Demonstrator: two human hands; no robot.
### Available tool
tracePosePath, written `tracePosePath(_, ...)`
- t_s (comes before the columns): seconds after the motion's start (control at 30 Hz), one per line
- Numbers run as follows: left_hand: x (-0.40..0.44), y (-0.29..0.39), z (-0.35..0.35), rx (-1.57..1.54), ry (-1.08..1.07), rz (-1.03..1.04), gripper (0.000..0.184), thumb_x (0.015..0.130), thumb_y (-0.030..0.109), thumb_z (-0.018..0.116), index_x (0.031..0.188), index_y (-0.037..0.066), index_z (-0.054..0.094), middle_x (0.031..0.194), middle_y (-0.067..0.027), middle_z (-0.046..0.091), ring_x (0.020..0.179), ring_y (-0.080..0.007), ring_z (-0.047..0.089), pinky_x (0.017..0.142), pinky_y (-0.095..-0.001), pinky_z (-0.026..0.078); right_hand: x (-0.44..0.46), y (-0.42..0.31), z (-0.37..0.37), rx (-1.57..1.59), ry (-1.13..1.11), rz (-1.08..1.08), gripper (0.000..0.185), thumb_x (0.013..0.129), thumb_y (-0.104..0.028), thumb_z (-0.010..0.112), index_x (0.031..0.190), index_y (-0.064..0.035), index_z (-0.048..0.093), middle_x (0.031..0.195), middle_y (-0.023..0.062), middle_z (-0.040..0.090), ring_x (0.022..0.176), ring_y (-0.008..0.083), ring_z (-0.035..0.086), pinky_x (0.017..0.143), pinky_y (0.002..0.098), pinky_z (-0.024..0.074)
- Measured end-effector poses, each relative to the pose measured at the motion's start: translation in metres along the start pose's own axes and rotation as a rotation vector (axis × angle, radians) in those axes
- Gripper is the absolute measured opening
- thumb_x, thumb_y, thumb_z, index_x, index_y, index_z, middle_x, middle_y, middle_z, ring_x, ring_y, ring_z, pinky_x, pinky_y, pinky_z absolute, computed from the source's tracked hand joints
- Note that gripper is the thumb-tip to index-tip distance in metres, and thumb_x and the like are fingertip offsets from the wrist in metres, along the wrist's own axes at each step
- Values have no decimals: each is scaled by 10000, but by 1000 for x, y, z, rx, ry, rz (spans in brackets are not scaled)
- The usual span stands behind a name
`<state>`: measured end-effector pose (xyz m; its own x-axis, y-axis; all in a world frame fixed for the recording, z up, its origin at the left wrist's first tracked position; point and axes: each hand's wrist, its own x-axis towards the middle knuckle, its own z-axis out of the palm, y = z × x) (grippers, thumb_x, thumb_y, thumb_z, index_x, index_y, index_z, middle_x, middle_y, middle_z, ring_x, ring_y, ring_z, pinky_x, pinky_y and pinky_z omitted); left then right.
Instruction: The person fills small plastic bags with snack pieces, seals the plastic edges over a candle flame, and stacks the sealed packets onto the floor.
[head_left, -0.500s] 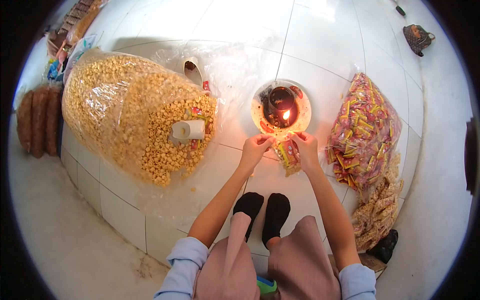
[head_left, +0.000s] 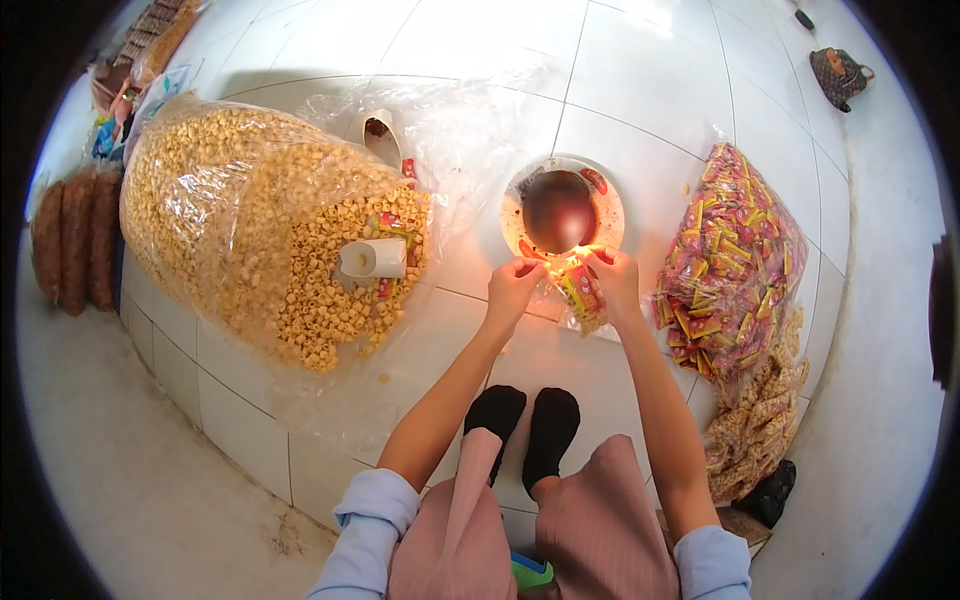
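Packet [head_left: 583, 295] at the flame [head_left: 576, 254]
Left fingers [head_left: 530, 268] and right fingers [head_left: 604, 258] pinch its top; moving it calls for care.

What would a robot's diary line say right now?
left hand: pinching small bag | right hand: pinching it too | place: beside plate | glow: near fingers

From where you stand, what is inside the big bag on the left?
The clear bag holds small yellow snack pieces, with a white cup on them near the opening. What lies deeper is hidden.
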<state>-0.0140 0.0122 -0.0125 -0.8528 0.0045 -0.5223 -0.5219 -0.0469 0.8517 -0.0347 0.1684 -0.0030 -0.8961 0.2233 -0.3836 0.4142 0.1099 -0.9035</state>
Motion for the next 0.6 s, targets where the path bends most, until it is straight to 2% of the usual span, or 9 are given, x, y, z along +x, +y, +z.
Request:
tracePosePath(0.1, 2, -4, -1, -22, 11, 20, 174, 795, 156, 558, 863, 7, 613, 765, 10, 569, 714, -46, 478, 678, -195, 369, 1, -6, 0, -18, -46, 43, 185, 720, -169, 645, 751, 14, 645, 559, 6, 553, 503, 65, 476, 470, 228, 377)
tracePosePath(0.2, 6, -10, -1, -20, 57, 90, 209, 763, 203, 605, 848, 16, 644, 733, -12, 618, 657, -59, 518, 608, -215, 408, 10, 3, -1, 29, -131, 114, 183, 721, -175, 646, 749, 7, 650, 553, 13, 562, 505, 72, 491, 475, 240, 383)
tracePosePath(0.3, 9, -9, 1, 59, 89, 74, 216, 757, 211, 606, 836, 14, 647, 720, -14, 621, 646, -59, 522, 597, -218, 412, 17, 13, 1, -31, -56, 26, 172, 719, -169, 641, 745, 1, 653, 553, 18, 567, 507, 75, 501, 475, 252, 388)
tracePosePath(0.37, 14, -13, 2, 74, 107, 89, 216, 754, 215, 604, 827, 18, 651, 705, -14, 621, 627, -55, 516, 579, -215, 407, 18, 13, 2, -107, -16, -44, 117, 763, -68, 555, 767, 21, 632, 571, 0, 528, 473, 46, 439, 423, 214, 346)
tracePosePath(0.47, 13, -7, 4, 49, 99, 65, 215, 750, 221, 604, 823, 26, 654, 700, -13, 624, 601, -54, 507, 559, -214, 401, 15, 2, 2, -112, 11, -20, 139, 716, -129, 606, 748, -3, 657, 554, 20, 570, 503, 76, 502, 478, 256, 395)
tracePosePath(0.6, 14, -3, 6, 64, 107, 72, 215, 747, 228, 607, 819, 31, 656, 689, -12, 621, 579, -53, 497, 540, -216, 395, 14, -4, 1, -127, 14, -33, 132, 718, -111, 588, 750, -3, 657, 562, 24, 574, 500, 78, 506, 481, 257, 403)
